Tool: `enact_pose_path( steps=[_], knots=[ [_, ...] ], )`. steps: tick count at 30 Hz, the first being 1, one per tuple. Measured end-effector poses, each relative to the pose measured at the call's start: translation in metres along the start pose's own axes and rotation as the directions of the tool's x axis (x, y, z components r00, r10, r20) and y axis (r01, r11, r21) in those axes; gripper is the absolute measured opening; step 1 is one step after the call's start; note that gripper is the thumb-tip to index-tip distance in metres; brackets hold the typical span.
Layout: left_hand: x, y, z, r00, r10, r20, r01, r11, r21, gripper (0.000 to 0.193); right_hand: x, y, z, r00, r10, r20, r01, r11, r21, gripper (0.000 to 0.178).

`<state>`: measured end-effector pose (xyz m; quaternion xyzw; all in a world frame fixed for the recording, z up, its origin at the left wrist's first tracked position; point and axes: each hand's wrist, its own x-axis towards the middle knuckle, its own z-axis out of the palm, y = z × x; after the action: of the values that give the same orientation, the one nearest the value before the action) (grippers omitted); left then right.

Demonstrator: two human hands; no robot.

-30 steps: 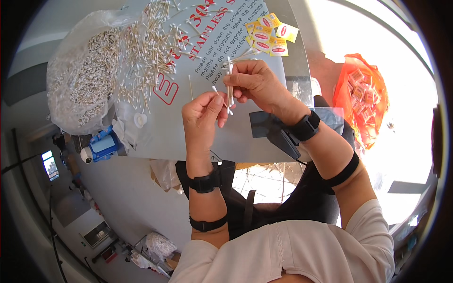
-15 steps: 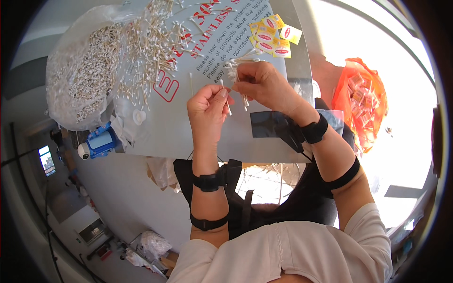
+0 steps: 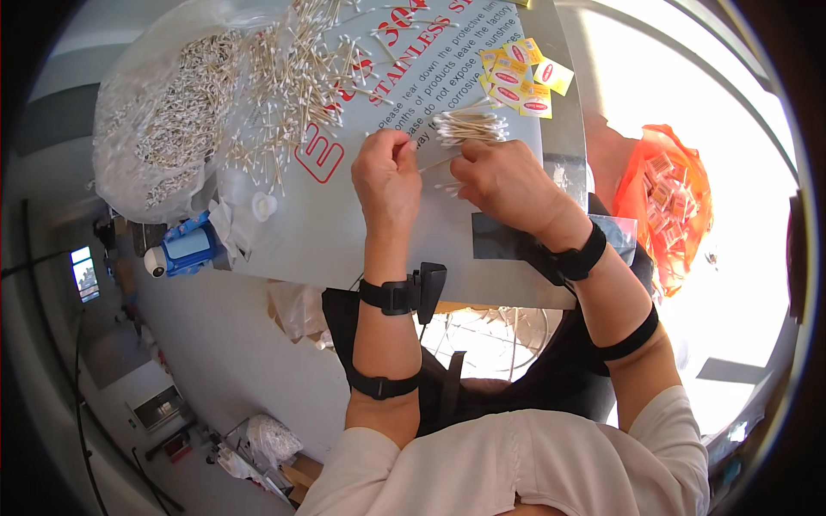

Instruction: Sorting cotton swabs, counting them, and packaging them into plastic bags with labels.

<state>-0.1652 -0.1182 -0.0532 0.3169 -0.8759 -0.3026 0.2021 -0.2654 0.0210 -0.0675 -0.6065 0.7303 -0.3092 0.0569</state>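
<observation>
On the metal-topped table lies a neat bundle of cotton swabs (image 3: pixel 469 129), just beyond my right hand (image 3: pixel 509 182). That hand is closed in a pinch over cotton swabs, with a thin stick (image 3: pixel 440 162) reaching from its fingertips toward the left hand and a few white tips showing under the fingers. My left hand (image 3: pixel 387 178) is raised to the left of it, fingers curled and thumb pressed in; whatever is inside is hidden. A big loose heap of cotton swabs (image 3: pixel 297 86) spreads farther left, spilling from a clear plastic bag (image 3: pixel 116 146) full of more.
Yellow printed cards (image 3: pixel 520 77) lie at the table's far right. A dark flat packet (image 3: pixel 499 236) rests under my right wrist. An orange bag (image 3: pixel 637 185) of small packs stands beyond the right edge. A blue bottle (image 3: pixel 188 252) is by the left edge.
My left hand has moved up, and the swab that stood upright in its fingers no longer shows there. The right hand has shifted down and right, uncovering the bundle. The view has shifted slightly.
</observation>
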Motion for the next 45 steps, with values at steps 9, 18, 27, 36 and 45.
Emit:
enact_pose_path(
  steps=[9,18,27,36,45],
  knots=[
    [0.002,-0.063,-0.021,0.993,-0.101,-0.061,0.104,0.993,0.049,0.01,0.006,0.003,-0.005,0.953,0.223,-0.205,-0.188,0.966,0.178,0.017],
    [0.046,-0.016,0.002,0.941,0.339,0.014,-0.339,0.941,0.009,0.012,0.011,0.012,0.0,0.889,0.21,-0.408,-0.263,0.961,-0.079,0.034],
    [0.05,-0.009,0.022,0.856,0.421,0.3,-0.457,0.887,0.06,0.012,0.004,0.01,0.004,0.95,0.264,-0.167,-0.255,0.964,0.075,0.032],
    [0.118,-0.074,-0.038,0.981,0.191,-0.029,-0.133,0.779,0.613,0.031,0.005,0.007,0.001,0.95,0.267,-0.16,-0.243,0.958,0.154,0.025],
    [0.117,-0.089,-0.028,0.957,0.291,0.012,-0.265,0.851,0.455,0.016,0.007,0.004,0.004,0.965,0.24,-0.108,-0.219,0.961,0.17,0.024]
  ],
)
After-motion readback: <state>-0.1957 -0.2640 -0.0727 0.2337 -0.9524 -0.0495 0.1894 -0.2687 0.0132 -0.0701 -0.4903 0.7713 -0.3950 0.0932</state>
